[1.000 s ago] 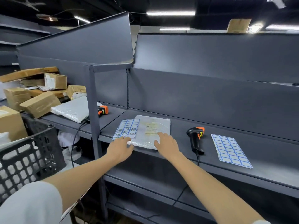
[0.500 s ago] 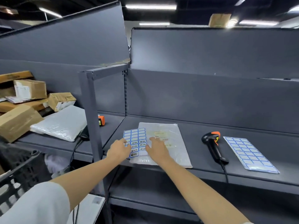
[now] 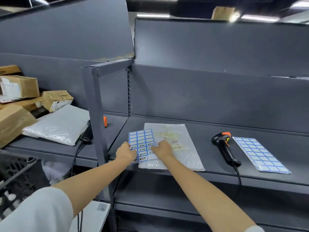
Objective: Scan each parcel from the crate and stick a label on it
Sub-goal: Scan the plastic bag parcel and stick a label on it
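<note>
grey steel shelf [image 3: 209,131] under strip lights, cardboard boxes [image 3: 18,87] piled left.

1. A parcel-sorting warehouse: grey metal shelving [image 3: 217,101] under strip lights.
2. Taped cardboard boxes [image 3: 20,87] and a plastic mailer bag [image 3: 56,126] (piled left).
3. A handheld barcode scanner [image 3: 224,146] beside label sheets [image 3: 260,154].

Shelf [image 3: 217,131]: dark grey, plain. Flat parcel [image 3: 182,144]: milky white plastic, pale yellow printed slip. Label sheet [image 3: 142,139] on it: white cells in blue-bordered grid, black handwriting in lower rows. Second label sheet [image 3: 260,154]: same blue grid, cells blank. Scanner [image 3: 224,146]: black, orange trim. Boxes [image 3: 20,91] at left: brown cardboard. Padded bag [image 3: 56,126]: white. Crate [image 3: 21,180]: black lattice. Sleeve [image 3: 38,213]: white.
</note>
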`<state>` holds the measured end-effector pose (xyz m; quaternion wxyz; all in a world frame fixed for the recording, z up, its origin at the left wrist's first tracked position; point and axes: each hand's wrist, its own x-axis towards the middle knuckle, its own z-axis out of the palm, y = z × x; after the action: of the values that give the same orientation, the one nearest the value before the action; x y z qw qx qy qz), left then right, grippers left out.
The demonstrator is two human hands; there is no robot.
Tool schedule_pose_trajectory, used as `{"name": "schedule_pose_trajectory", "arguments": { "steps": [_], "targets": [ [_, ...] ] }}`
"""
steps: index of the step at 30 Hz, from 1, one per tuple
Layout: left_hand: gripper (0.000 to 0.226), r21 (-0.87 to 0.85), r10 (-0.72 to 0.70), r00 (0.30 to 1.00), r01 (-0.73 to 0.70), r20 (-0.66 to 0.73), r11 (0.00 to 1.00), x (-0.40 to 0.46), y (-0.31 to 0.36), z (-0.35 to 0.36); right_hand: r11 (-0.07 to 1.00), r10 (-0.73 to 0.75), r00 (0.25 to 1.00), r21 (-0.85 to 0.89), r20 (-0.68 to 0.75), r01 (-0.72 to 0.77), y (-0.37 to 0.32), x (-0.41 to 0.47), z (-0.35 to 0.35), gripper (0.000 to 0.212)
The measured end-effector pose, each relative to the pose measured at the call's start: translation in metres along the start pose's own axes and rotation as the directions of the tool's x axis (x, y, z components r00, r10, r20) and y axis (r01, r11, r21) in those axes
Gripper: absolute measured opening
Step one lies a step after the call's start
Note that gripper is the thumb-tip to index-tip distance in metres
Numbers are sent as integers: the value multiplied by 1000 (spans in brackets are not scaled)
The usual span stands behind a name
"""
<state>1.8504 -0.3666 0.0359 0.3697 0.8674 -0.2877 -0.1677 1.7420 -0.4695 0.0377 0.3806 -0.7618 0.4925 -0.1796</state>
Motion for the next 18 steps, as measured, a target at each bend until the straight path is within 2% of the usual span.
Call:
{"name": "schedule_pose_trajectory", "arguments": {
  "steps": [2,6,8,13,18],
  "targets": [
    [24,-42,-9,1000,9,2,999,-3,4,3,995,49,999,89,-3,-49,-1,-2,1,31],
    [27,-100,10,1000,-13,-27,995,-11,13,6,966,118,993,233,9,-117,-3,-6,-10,11],
    [29,-116,44,997,-51,-55,992,-16,20,7,949,133,991,288,5,-129,-2,-7,-20,19],
    [31,-189,113,990,-128,-87,973,-28,46,20,933,41,996,359,-82,-9,12,-13,-76,27],
    [35,-171,104,993,-114,-64,979,-44,74,56,860,3,977,500,-213,106,55,-16,-172,17]
  ]
}}
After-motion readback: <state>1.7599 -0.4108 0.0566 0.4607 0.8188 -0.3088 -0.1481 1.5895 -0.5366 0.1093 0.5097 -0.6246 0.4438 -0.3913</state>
